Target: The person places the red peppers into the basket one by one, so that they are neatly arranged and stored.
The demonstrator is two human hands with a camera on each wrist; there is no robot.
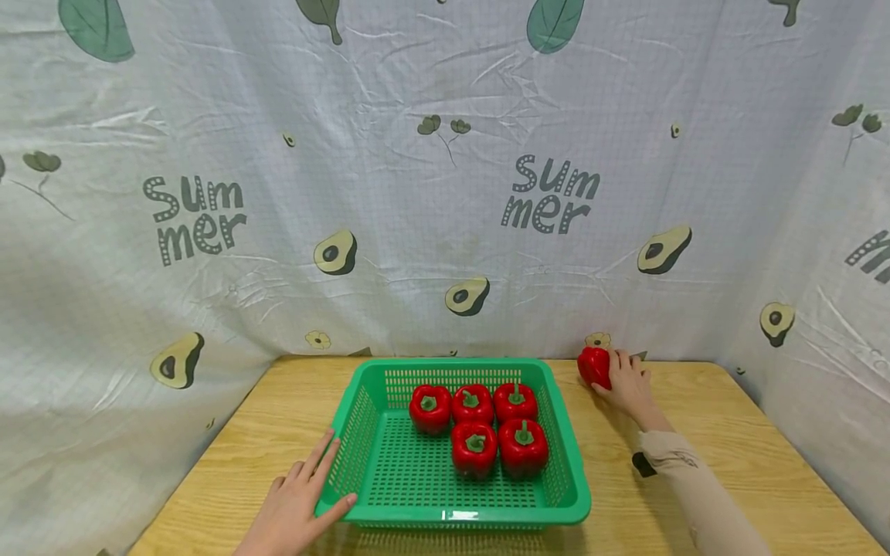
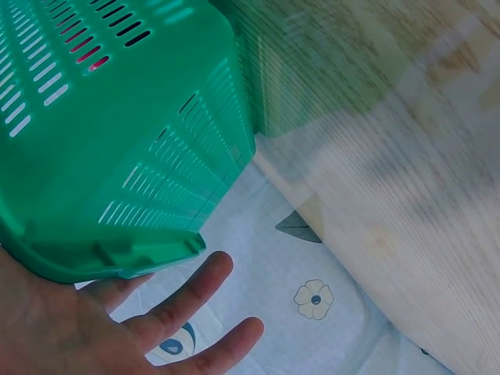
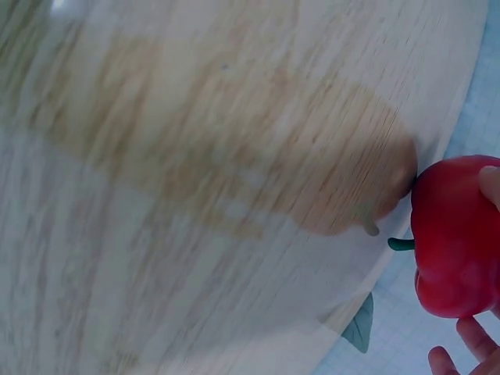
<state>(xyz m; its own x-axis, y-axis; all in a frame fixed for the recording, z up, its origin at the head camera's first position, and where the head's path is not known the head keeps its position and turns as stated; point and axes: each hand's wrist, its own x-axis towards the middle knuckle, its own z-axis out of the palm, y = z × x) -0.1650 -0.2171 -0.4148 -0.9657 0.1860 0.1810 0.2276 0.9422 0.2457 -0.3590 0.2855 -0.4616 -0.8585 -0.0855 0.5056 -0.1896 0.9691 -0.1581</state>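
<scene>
Right hand [image 1: 629,384] is at the far right corner of the light wooden surface [image 1: 702,432], close to the printed white cloth backdrop [image 1: 417,193]. It grasps a glossy red bell pepper [image 1: 594,366]: the pepper sits on the hand's left side, touching the fingers, which wrap its right flank. In the right wrist view the same pepper [image 3: 457,234] lies at the surface edge, short green stem pointing left toward the wood, with fingertips [image 3: 476,344] showing below it and one at its upper right. Whether the pepper rests on the surface or is lifted just clear cannot be told.

The held pepper is outside the green slotted plastic basket [image 1: 563,463], just beyond its far right corner and apart from its rim.

Inside the basket: five red bell peppers [image 1: 476,428], stems up, three in the back row and two in front of them, packed touching one another in the far right part.

Left hand [image 1: 299,502] is released, fingers straight and spread, laid flat on the surface against the basket's near left corner; the thumb touches the rim. The left wrist view shows the open palm [image 2: 70,328] under the basket's green slotted wall [image 2: 141,156].
</scene>
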